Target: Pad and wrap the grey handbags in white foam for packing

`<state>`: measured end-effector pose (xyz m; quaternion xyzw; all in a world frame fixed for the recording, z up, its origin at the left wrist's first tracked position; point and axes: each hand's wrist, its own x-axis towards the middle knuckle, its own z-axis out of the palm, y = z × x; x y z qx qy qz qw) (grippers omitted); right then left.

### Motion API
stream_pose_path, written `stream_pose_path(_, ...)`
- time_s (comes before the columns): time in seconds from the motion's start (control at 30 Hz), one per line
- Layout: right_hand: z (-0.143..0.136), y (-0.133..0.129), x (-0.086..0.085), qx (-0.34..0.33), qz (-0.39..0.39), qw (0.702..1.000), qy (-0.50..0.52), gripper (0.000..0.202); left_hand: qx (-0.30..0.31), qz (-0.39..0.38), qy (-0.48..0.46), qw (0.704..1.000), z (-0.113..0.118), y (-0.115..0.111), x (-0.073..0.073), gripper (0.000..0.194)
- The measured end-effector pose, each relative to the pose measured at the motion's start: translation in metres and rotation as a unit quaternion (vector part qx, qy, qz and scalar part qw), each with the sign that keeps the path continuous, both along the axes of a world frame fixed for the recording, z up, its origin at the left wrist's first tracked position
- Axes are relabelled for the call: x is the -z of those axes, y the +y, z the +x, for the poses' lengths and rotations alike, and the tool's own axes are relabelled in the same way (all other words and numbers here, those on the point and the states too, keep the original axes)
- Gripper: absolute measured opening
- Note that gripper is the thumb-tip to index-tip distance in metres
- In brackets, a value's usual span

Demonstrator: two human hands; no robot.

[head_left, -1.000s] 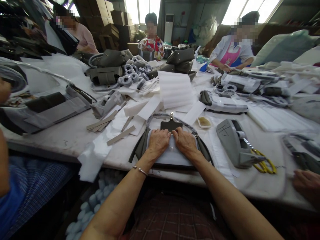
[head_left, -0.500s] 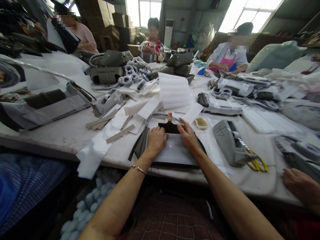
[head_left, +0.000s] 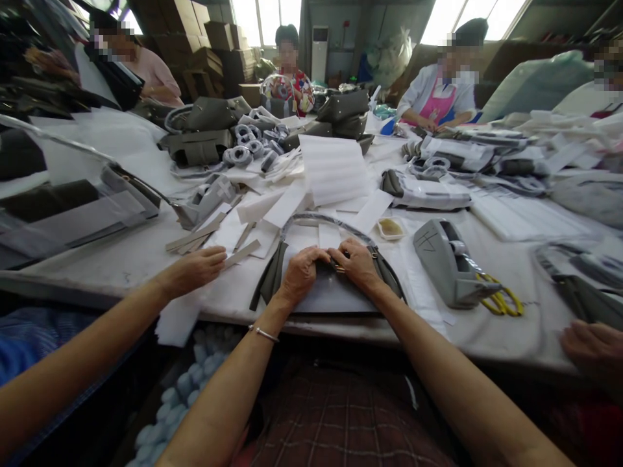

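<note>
A dark olive handbag (head_left: 277, 275) lies before me at the table's front edge, with a translucent sheet (head_left: 335, 295) over its front. Its wrapped handle (head_left: 311, 219) arches away behind my hands. My left hand (head_left: 302, 274) is closed at the bag's upper middle, fingertips pinched together. Beside it, almost touching, my right hand (head_left: 357, 263) has its fingers curled over the same spot. A small gold-coloured metal piece (head_left: 337, 264) shows under the right fingers. The dark flap is mostly hidden by both hands.
From the left, a co-worker's hand (head_left: 197, 267) reaches over cardboard strips (head_left: 243, 253). To the right stand a grey tape dispenser (head_left: 438, 263), yellow-handled scissors (head_left: 503, 301) and a small dish (head_left: 390, 228). White foam sheets (head_left: 333, 170) and wrapped bags lie beyond. Another person's hand (head_left: 591, 344) is at far right.
The dark flap with its orange tag stood up behind my hands and is now out of sight beneath them. My hands have come together. A co-worker's arm has entered from the left.
</note>
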<state>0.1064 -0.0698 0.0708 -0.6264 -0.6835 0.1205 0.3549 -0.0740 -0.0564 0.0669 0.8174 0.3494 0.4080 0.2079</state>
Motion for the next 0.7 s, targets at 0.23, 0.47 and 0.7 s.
stream_pose_path(0.23, -0.009, -0.008, 0.001, 0.001, 0.058, 0.978, -0.201, 0.027, 0.093, 0.022, -0.024, 0.995, -0.002, -0.005, 0.001, 0.037)
stream_pose_path(0.47, -0.014, -0.01, -0.001, 0.018, 0.034, 0.957, -0.287, 0.023, 0.156, 0.046, 0.002, 0.987, -0.001, -0.011, -0.007, 0.037)
stream_pose_path(0.7, -0.015, -0.01, -0.003, 0.02, 0.01, 0.954, -0.298, 0.025, 0.145, 0.06, 0.12, 0.98, -0.006, -0.023, -0.02, 0.028)
